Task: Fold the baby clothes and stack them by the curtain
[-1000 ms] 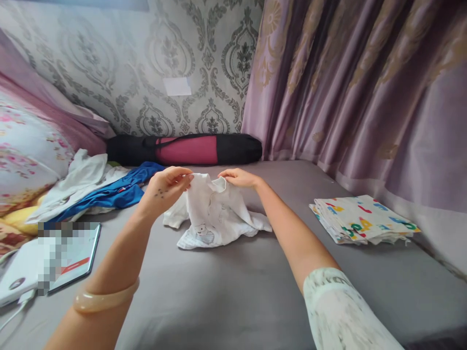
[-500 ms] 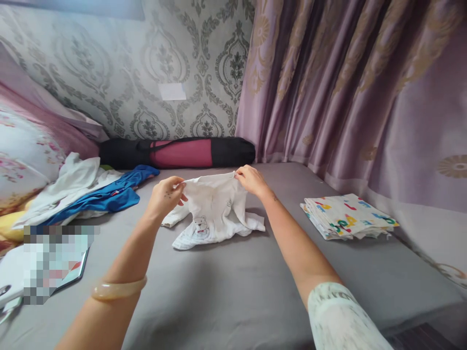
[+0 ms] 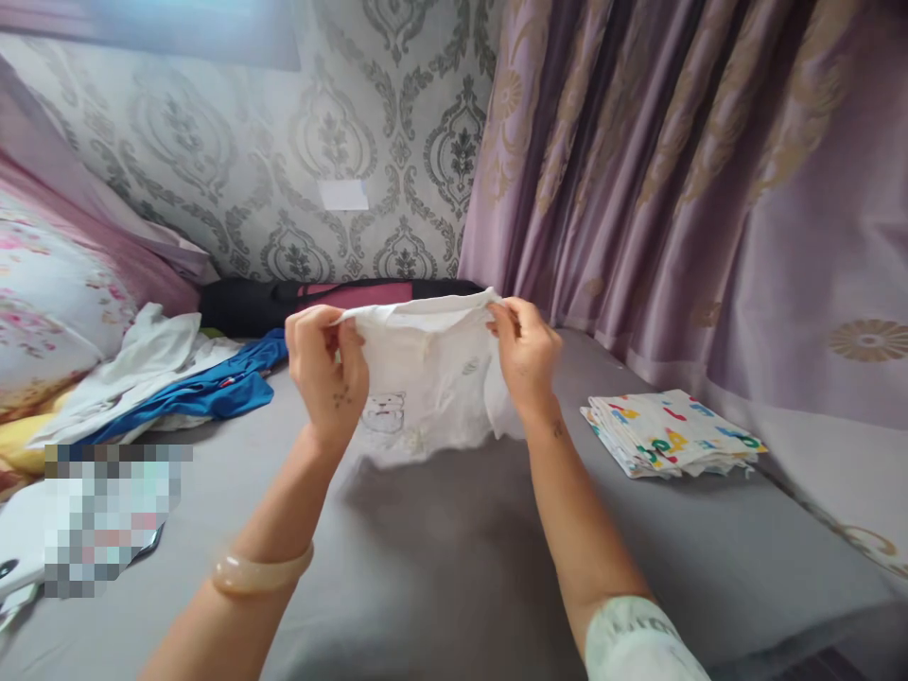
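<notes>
A small white garment (image 3: pixel 432 378) with a bear drawing hangs stretched between my two hands, raised over the grey bed sheet. My left hand (image 3: pixel 327 364) pinches its upper left corner, fingers closed on the cloth. At the upper right corner, my right hand (image 3: pixel 525 350) grips the same edge between thumb and fingers. The garment's lower edge is slightly blurred, and a shadow lies on the sheet beneath it.
Folded cloths with colourful prints (image 3: pixel 673 433) lie at right on the grey bed (image 3: pixel 440 586). At left are blue clothing (image 3: pixel 205 383), white clothing (image 3: pixel 152 355) and a partly pixelated item (image 3: pixel 113 515). A black and red long bag (image 3: pixel 248 305) lies against the wall.
Both hands have risen and moved farther apart, lifting the white garment off the sheet and spreading its top edge. The view has tilted slightly upward.
</notes>
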Demonstrator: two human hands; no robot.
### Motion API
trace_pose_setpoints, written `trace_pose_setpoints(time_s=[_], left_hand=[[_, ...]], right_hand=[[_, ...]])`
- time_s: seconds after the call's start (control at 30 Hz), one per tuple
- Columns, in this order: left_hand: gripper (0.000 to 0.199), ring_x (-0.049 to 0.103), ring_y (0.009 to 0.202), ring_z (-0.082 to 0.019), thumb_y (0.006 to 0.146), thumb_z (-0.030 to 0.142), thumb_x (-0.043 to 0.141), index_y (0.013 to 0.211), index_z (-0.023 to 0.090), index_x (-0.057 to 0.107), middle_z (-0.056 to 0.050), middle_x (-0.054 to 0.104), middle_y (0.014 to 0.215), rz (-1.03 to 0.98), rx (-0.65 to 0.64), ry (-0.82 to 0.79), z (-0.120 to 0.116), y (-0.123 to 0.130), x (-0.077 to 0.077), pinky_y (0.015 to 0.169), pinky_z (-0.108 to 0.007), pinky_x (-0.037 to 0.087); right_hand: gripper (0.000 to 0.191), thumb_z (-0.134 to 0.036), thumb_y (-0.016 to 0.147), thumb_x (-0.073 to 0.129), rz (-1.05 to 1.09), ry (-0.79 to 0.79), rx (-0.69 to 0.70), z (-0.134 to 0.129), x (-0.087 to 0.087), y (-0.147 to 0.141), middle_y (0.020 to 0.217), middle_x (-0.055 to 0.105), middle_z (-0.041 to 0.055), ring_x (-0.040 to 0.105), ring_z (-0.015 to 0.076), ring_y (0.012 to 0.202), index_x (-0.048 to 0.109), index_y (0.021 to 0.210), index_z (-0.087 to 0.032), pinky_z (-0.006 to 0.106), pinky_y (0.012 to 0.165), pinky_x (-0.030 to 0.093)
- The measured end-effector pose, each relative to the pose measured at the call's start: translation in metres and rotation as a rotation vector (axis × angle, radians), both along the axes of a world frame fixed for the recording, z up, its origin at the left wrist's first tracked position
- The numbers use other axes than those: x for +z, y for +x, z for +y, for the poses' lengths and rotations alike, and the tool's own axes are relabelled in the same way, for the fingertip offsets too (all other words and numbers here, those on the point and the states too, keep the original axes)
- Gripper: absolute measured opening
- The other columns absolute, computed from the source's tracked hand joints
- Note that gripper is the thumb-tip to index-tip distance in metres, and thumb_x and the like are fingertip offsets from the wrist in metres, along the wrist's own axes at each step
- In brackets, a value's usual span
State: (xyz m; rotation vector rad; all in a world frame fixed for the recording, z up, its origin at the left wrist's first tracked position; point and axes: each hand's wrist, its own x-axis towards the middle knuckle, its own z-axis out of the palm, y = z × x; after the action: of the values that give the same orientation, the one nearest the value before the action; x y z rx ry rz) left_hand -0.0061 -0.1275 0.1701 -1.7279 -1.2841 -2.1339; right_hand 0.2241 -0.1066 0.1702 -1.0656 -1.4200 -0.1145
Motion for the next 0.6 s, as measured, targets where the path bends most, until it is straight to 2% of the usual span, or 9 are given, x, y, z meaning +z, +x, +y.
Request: trace_pose_setpoints(time_s=[0.03,0.1,0.2,0.3,0.37,0.43,0.6], left_hand=[[0.011,0.061,0.093,-0.017,0.093,0.031,0.052,0.099,0.022,0.054,-0.007,0.057,0.102,0.053,0.049,0.094,0.0,-0.002,0.002,0.078,-0.031,0.053],[0.009,0.058,0.099,-0.018,0.093,0.028,0.052,0.098,0.022,0.056,-0.007,0.057,0.103,0.184,0.08,0.18,0.002,-0.005,0.006,0.084,-0.033,0.051],[0.011,0.056,0.095,-0.017,0.094,0.027,0.051,0.097,0.022,0.06,-0.007,0.055,0.103,0.309,0.057,0.184,0.006,-0.007,0.008,0.082,-0.032,0.05],[0.012,0.053,0.102,-0.02,0.092,0.027,0.054,0.098,0.021,0.062,-0.009,0.055,0.107,0.298,0.129,0.214,0.007,-0.003,0.009,0.087,-0.036,0.047],[0.011,0.052,0.107,-0.023,0.091,0.028,0.055,0.094,0.021,0.063,-0.008,0.059,0.107,0.309,0.15,0.154,0.009,-0.001,0.01,0.097,-0.042,0.04],[0.012,0.054,0.103,-0.023,0.092,0.029,0.054,0.089,0.021,0.063,-0.006,0.063,0.099,0.326,0.119,0.017,0.014,-0.001,0.011,0.099,-0.044,0.037],[0.018,0.058,0.075,-0.016,0.089,0.035,0.053,0.092,0.02,0.063,-0.002,0.063,0.083,0.211,0.001,-0.24,0.033,-0.01,0.009,0.075,-0.03,0.046]], right_hand=[[0.032,-0.046,0.099,0.043,-0.039,0.09,-0.045,-0.005,0.005,0.002,0.102,0.071,0.0064,0.069,0.0202,0.096,0.061,0.114,-0.024,0.037,0.089,0.055],[0.033,-0.038,0.102,0.037,-0.155,0.191,-0.069,-0.013,0.012,0.009,0.113,0.068,0.0074,0.065,0.0202,0.107,0.059,0.122,-0.025,0.04,0.096,0.052],[0.033,-0.03,0.103,0.034,-0.321,0.218,-0.024,-0.015,0.012,0.019,0.111,0.069,0.0071,0.064,0.0191,0.107,0.062,0.119,-0.024,0.038,0.096,0.052],[0.035,-0.028,0.103,0.033,-0.262,0.243,-0.087,-0.012,0.008,0.028,0.112,0.069,0.0074,0.063,0.0191,0.109,0.063,0.118,-0.025,0.039,0.099,0.05],[0.035,-0.03,0.103,0.032,-0.247,0.229,-0.11,-0.008,0.006,0.031,0.111,0.069,0.0074,0.064,0.0197,0.108,0.064,0.116,-0.025,0.04,0.098,0.05],[0.034,-0.031,0.102,0.035,-0.294,0.176,-0.074,-0.003,0.004,0.033,0.107,0.071,0.0069,0.066,0.0198,0.103,0.066,0.113,-0.024,0.039,0.094,0.052],[0.026,-0.035,0.099,0.045,-0.179,0.118,-0.083,0.01,-0.001,0.033,0.106,0.073,0.0041,0.068,0.0193,0.1,0.066,0.112,-0.025,0.037,0.093,0.053]])
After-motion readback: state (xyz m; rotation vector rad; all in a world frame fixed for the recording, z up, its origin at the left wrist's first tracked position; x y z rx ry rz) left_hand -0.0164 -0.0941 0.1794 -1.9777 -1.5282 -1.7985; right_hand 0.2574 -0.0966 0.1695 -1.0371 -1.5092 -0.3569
